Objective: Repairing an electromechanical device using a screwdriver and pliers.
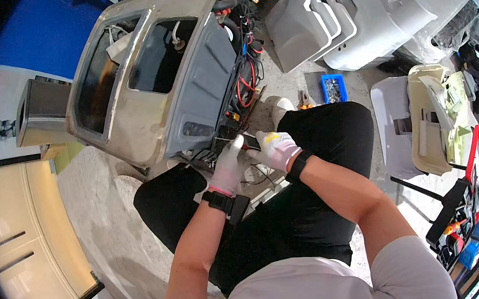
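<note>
A grey metal housing [141, 72] with two window openings stands tilted on the floor in front of me, red and black wires [244, 84] bundled along its right side. My right hand [275, 149], in a white glove, grips a screwdriver [245, 142] with a red and black handle, its shaft pointing left at the housing's lower right edge. My left hand [229, 165], also gloved, rests just below the shaft with one finger raised against it, next to the wires there. Both wrists carry black bands.
Several white plastic panels [327, 23] lean at the top. A blue tray of small parts [333, 89] and pliers [304, 100] lie on the concrete floor beyond my knee. Cream covers [435, 114] and a tool rack [463, 231] stand at the right. A beige cabinet [21, 224] is lower left.
</note>
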`<move>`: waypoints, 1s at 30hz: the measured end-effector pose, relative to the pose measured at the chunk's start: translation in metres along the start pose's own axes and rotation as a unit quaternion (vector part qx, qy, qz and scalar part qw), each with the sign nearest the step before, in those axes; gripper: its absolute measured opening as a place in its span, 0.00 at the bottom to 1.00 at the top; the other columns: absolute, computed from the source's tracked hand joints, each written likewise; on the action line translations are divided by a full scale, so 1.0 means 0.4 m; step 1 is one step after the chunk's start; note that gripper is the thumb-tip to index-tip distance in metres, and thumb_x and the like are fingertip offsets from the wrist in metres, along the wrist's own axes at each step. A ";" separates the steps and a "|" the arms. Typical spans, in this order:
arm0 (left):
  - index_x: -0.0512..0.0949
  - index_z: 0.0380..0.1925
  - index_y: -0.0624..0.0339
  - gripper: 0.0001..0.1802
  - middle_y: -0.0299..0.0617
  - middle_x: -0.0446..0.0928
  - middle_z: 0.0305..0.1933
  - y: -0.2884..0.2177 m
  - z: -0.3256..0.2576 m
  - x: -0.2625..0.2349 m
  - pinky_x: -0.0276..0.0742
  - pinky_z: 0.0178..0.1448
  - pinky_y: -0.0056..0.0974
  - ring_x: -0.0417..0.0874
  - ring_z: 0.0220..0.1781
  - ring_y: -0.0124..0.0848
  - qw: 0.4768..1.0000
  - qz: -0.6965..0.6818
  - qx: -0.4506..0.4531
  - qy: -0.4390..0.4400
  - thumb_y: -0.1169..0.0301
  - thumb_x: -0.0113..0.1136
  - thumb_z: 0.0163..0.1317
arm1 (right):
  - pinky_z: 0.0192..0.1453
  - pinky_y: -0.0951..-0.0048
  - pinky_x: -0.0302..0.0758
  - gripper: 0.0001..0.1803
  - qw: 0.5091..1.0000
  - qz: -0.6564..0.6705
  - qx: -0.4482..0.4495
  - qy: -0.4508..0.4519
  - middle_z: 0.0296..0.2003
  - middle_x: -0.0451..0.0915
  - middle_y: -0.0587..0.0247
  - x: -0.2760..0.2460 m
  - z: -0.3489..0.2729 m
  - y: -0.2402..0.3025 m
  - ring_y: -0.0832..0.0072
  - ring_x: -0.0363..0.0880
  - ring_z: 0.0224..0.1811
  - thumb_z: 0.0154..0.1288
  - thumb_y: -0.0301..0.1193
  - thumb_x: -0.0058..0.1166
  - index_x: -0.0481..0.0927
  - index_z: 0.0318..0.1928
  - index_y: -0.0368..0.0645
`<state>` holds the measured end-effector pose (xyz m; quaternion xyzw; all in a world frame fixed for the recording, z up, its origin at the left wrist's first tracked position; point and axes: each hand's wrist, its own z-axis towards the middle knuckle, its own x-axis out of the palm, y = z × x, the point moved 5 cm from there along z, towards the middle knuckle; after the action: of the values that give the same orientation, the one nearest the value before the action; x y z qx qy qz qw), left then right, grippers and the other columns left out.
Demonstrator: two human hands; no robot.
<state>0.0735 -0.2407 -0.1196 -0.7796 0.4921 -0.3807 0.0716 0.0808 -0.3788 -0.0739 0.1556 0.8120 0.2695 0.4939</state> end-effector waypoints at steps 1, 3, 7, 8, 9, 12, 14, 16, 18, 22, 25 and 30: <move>0.72 0.45 0.62 0.16 0.41 0.76 0.44 0.002 -0.015 0.012 0.75 0.51 0.41 0.77 0.46 0.33 0.997 0.062 -0.015 -0.034 0.62 0.57 0.64 | 0.41 0.55 0.75 0.30 0.999 -0.017 -0.013 -0.039 0.31 0.80 0.43 0.000 0.000 -0.002 0.51 0.80 0.37 0.55 0.53 0.53 0.75 0.39 0.34; 0.72 0.45 0.60 0.15 0.40 0.76 0.43 -0.002 -0.034 0.018 0.76 0.48 0.38 0.78 0.45 0.30 0.996 0.080 -0.002 -0.036 0.65 0.58 0.63 | 0.40 0.54 0.75 0.28 0.998 -0.026 -0.020 -0.049 0.31 0.80 0.44 0.004 0.001 0.004 0.49 0.79 0.36 0.55 0.51 0.53 0.74 0.39 0.35; 0.72 0.46 0.60 0.14 0.41 0.76 0.43 -0.041 -0.038 0.010 0.77 0.48 0.38 0.79 0.44 0.32 0.966 0.213 0.143 0.010 0.69 0.56 0.62 | 0.38 0.58 0.75 0.35 0.995 0.080 0.053 0.039 0.28 0.81 0.47 -0.016 0.007 -0.002 0.53 0.80 0.34 0.53 0.60 0.51 0.78 0.33 0.34; 0.72 0.46 0.60 0.13 0.42 0.76 0.44 -0.043 -0.039 0.012 0.78 0.48 0.38 0.79 0.45 0.33 0.977 0.177 0.119 0.018 0.71 0.55 0.62 | 0.37 0.60 0.74 0.38 0.972 0.160 0.116 0.129 0.27 0.81 0.49 -0.003 0.009 -0.017 0.56 0.81 0.32 0.51 0.64 0.50 0.79 0.30 0.33; 0.72 0.46 0.60 0.13 0.42 0.76 0.44 -0.046 -0.039 0.011 0.78 0.48 0.38 0.79 0.45 0.33 0.977 0.178 0.118 0.019 0.71 0.55 0.62 | 0.37 0.60 0.74 0.38 0.972 0.161 0.117 0.128 0.27 0.81 0.49 -0.005 0.017 -0.026 0.56 0.81 0.32 0.51 0.64 0.50 0.79 0.30 0.33; 0.71 0.47 0.62 0.14 0.45 0.75 0.46 -0.040 -0.042 0.015 0.77 0.52 0.40 0.78 0.47 0.34 0.990 0.097 0.084 0.056 0.74 0.50 0.61 | 0.36 0.65 0.71 0.46 0.945 0.190 0.099 0.246 0.25 0.80 0.54 0.022 0.016 -0.023 0.63 0.78 0.30 0.49 0.71 0.46 0.81 0.27 0.32; 0.70 0.48 0.63 0.14 0.47 0.73 0.48 -0.038 -0.049 0.022 0.74 0.56 0.42 0.77 0.50 0.36 0.992 0.056 0.080 0.079 0.74 0.46 0.62 | 0.37 0.64 0.72 0.45 0.947 0.194 0.092 0.238 0.26 0.80 0.51 0.022 0.016 -0.023 0.61 0.79 0.32 0.49 0.70 0.48 0.81 0.29 0.31; 0.69 0.48 0.64 0.15 0.47 0.73 0.49 -0.034 -0.036 0.011 0.72 0.58 0.43 0.76 0.51 0.37 0.992 0.027 0.083 0.094 0.73 0.46 0.62 | 0.38 0.63 0.73 0.44 0.949 0.197 0.085 0.231 0.28 0.81 0.49 0.030 0.012 -0.018 0.58 0.80 0.33 0.48 0.69 0.49 0.81 0.30 0.31; 0.68 0.49 0.64 0.15 0.47 0.72 0.49 -0.035 -0.025 0.009 0.70 0.60 0.44 0.75 0.53 0.38 0.990 -0.003 0.085 0.110 0.72 0.47 0.63 | 0.41 0.61 0.74 0.41 0.993 0.063 0.017 0.097 0.30 0.81 0.44 0.012 0.007 0.006 0.53 0.81 0.37 0.50 0.65 0.52 0.80 0.35 0.32; 0.72 0.46 0.58 0.14 0.44 0.73 0.50 -0.034 0.000 -0.028 0.68 0.60 0.47 0.74 0.53 0.41 0.997 -0.045 0.060 0.036 0.64 0.47 0.65 | 0.42 0.58 0.76 0.34 0.998 -0.059 0.016 0.025 0.30 0.81 0.46 -0.003 -0.016 0.036 0.53 0.81 0.38 0.53 0.57 0.55 0.76 0.43 0.35; 0.71 0.45 0.59 0.14 0.44 0.73 0.49 -0.038 -0.002 -0.036 0.69 0.60 0.47 0.74 0.52 0.40 0.996 -0.055 0.072 0.007 0.62 0.48 0.67 | 0.40 0.59 0.75 0.30 0.997 -0.077 0.001 -0.022 0.29 0.81 0.47 -0.014 -0.008 0.027 0.54 0.81 0.35 0.52 0.56 0.55 0.76 0.37 0.38; 0.70 0.45 0.60 0.13 0.44 0.74 0.48 -0.036 -0.011 -0.036 0.70 0.60 0.44 0.75 0.51 0.38 0.986 -0.124 0.083 -0.073 0.62 0.49 0.69 | 0.40 0.58 0.75 0.29 0.997 -0.077 -0.015 -0.024 0.28 0.81 0.48 -0.014 -0.009 0.028 0.54 0.81 0.34 0.52 0.55 0.55 0.76 0.35 0.38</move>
<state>0.0774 -0.2206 -0.1169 -0.8516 0.3522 -0.3680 0.1239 0.0801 -0.3737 -0.0619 0.0916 0.8054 0.2393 0.5345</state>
